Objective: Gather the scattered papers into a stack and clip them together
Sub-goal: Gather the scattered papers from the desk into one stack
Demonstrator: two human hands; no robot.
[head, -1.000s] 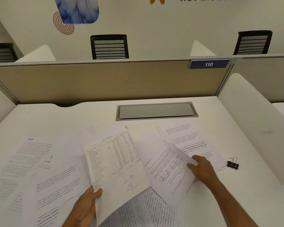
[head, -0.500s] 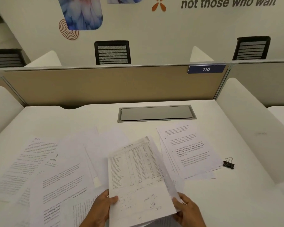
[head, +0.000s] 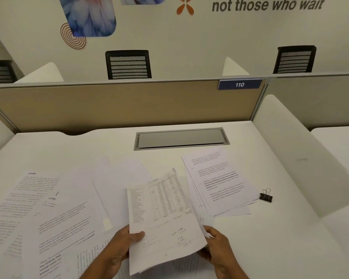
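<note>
Both hands hold a small bundle of papers (head: 161, 214) tilted up off the white desk (head: 270, 238); its top sheet carries a printed table and handwriting. My left hand (head: 117, 246) grips the bundle's lower left edge, thumb on top. My right hand (head: 218, 248) pinches its right edge. Several printed sheets (head: 48, 218) lie scattered to the left. A few more sheets (head: 220, 182) lie overlapped to the right. A black binder clip (head: 266, 196) rests on the desk just right of those sheets, apart from both hands.
A grey cable flap (head: 181, 138) is set into the desk behind the papers. A beige partition (head: 119, 105) with a "110" sign closes the back, and a white side divider (head: 302, 154) rises on the right. Black chairs stand beyond the partition.
My right hand left the sheets on the right and joined the left hand on the table sheet. The bundle shifted toward the middle and now stands between both hands.
</note>
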